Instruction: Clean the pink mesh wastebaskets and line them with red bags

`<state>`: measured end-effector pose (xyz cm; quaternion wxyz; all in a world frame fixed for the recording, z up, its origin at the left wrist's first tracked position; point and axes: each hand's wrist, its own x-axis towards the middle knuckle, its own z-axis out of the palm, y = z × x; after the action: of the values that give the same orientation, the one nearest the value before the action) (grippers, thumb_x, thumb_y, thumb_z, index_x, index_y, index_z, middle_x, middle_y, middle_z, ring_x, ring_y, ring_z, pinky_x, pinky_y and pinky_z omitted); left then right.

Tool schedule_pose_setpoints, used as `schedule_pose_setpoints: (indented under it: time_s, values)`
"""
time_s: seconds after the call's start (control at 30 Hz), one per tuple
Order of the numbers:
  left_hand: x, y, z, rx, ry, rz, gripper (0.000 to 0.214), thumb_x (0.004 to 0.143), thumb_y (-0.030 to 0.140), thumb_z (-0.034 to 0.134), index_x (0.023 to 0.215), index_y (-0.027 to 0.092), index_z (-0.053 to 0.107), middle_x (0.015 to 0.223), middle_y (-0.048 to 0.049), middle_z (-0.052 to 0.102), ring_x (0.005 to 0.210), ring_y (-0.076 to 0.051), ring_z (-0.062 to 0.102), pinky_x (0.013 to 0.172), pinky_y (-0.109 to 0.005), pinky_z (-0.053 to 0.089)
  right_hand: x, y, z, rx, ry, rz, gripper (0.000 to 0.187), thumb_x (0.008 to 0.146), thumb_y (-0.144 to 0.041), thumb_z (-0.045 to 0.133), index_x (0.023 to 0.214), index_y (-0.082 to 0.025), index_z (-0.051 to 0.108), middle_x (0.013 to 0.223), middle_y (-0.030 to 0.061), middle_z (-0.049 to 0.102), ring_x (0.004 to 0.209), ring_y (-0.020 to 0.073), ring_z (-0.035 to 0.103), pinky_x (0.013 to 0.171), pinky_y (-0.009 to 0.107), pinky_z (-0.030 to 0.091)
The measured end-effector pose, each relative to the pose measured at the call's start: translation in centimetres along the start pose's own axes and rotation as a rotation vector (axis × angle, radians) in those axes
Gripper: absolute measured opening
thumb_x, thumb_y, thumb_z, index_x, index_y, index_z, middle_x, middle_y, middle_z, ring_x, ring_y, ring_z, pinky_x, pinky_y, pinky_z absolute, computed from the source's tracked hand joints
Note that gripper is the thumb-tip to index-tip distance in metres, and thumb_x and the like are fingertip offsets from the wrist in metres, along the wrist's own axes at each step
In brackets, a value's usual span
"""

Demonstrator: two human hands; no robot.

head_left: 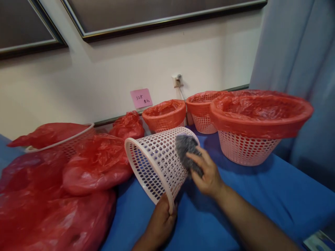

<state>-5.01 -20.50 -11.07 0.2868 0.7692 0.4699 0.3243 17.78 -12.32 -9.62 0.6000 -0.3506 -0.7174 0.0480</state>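
Note:
A pale pink perforated plastic basket (pixel 167 146) is tilted on its side above the blue-covered table, its open mouth facing left. My left hand (pixel 163 218) grips its rim at the bottom, with fingers partly hidden behind the rim. In my right hand (pixel 206 170) is a crumpled dark grey cloth (pixel 187 150), pressed against the basket's outer wall near its base. The cloth and fingers are slightly blurred.
Several baskets lined with red plastic bags stand at the back, the largest basket (pixel 248 150) at right. Filled red bags (pixel 96 167) crowd the left side of the blue table (pixel 267 195). A pink note (pixel 141 98) and a wall socket (pixel 178 81) are behind.

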Motion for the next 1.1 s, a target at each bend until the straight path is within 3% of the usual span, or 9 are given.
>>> schedule_pose_setpoints:
  time_s: [0.1,0.17,0.33,0.43,0.5,0.6,0.73,0.97,1.1]
  values:
    - [0.2,-1.0,0.2,0.061,0.005,0.064,0.048,0.101,0.025,0.048,0.149,0.027,0.055,0.151,-0.0091,0.060,0.143,-0.030,0.052,0.120,-0.052,0.043,-1.3,-3.5,0.4,0.151,-0.059,-0.386,0.066,0.077,-0.019,0.057,0.143,-0.028,0.057,0.157,0.0116,0.042,0.128,0.0293,0.061,0.097,0.044,0.060]
    - [0.3,-1.4,0.0,0.091,0.003,0.087,0.049,0.101,0.022,0.047,0.149,0.029,0.055,0.152,-0.0080,0.059,0.143,-0.030,0.052,0.119,-0.051,0.044,-1.4,-3.8,0.5,0.160,-0.053,-0.397,0.065,0.077,-0.018,0.056,0.141,-0.028,0.058,0.154,0.0112,0.045,0.125,0.0279,0.063,0.095,0.043,0.061]
    - [0.3,-1.1,-0.9,0.155,-0.035,0.083,0.058,0.098,0.018,0.048,0.154,0.033,0.050,0.158,-0.0037,0.053,0.149,-0.031,0.044,0.125,-0.056,0.032,0.6,2.6,0.5,-0.112,0.093,0.326,0.048,0.083,-0.019,0.055,0.129,-0.023,0.067,0.133,0.0139,0.062,0.125,0.0313,0.063,0.109,0.052,0.053]
    - [0.4,-1.1,-1.1,0.227,-0.096,0.060,0.054,0.097,0.018,0.052,0.148,0.036,0.058,0.150,-0.0042,0.062,0.141,-0.033,0.052,0.121,-0.055,0.039,1.4,5.2,0.2,-0.161,0.106,0.535,0.045,0.082,-0.022,0.056,0.125,-0.022,0.070,0.121,0.0125,0.067,0.114,0.0309,0.068,0.108,0.055,0.053]
    - [0.5,-1.4,-1.0,0.274,-0.116,0.040,0.051,0.096,0.019,0.052,0.144,0.036,0.062,0.148,-0.0052,0.064,0.138,-0.034,0.055,0.119,-0.057,0.039,1.3,4.4,0.0,-0.124,0.111,0.434,0.047,0.082,-0.021,0.056,0.127,-0.022,0.069,0.128,0.0134,0.064,0.122,0.0312,0.064,0.109,0.055,0.051]
    - [0.5,-2.0,-0.8,0.301,-0.103,0.018,0.047,0.098,0.020,0.051,0.140,0.035,0.065,0.145,-0.0061,0.066,0.138,-0.033,0.055,0.120,-0.060,0.037,0.5,0.4,-0.5,0.053,0.040,0.021,0.055,0.080,-0.016,0.055,0.133,-0.025,0.064,0.147,0.0117,0.054,0.133,0.0293,0.058,0.109,0.049,0.053]
    - [0.1,-1.3,-0.8,0.292,-0.071,0.000,0.035,0.097,0.025,0.056,0.127,0.032,0.073,0.140,-0.0067,0.069,0.134,-0.031,0.058,0.120,-0.056,0.038,-0.3,-3.8,-1.2,0.262,-0.057,-0.330,0.064,0.071,-0.017,0.052,0.133,-0.028,0.062,0.152,0.0073,0.048,0.118,0.0236,0.066,0.092,0.037,0.062]
    - [0.9,2.7,-1.5,-0.120,0.106,-0.105,0.039,0.096,0.045,0.060,0.125,0.020,0.071,0.120,-0.0091,0.077,0.105,-0.028,0.072,0.100,-0.043,0.059,-0.5,-3.7,0.0,0.238,-0.144,-0.409,0.054,0.072,-0.016,0.053,0.124,-0.022,0.066,0.138,0.0110,0.058,0.110,0.0225,0.067,0.089,0.036,0.062]
    - [1.5,3.1,-1.4,-0.237,0.182,-0.164,0.047,0.098,0.051,0.058,0.130,0.019,0.071,0.132,-0.0102,0.073,0.128,-0.031,0.064,0.117,-0.048,0.046,0.2,0.2,0.3,-0.026,0.029,0.066,0.050,0.081,-0.016,0.053,0.129,-0.021,0.065,0.140,0.0143,0.056,0.131,0.0305,0.058,0.108,0.050,0.053]
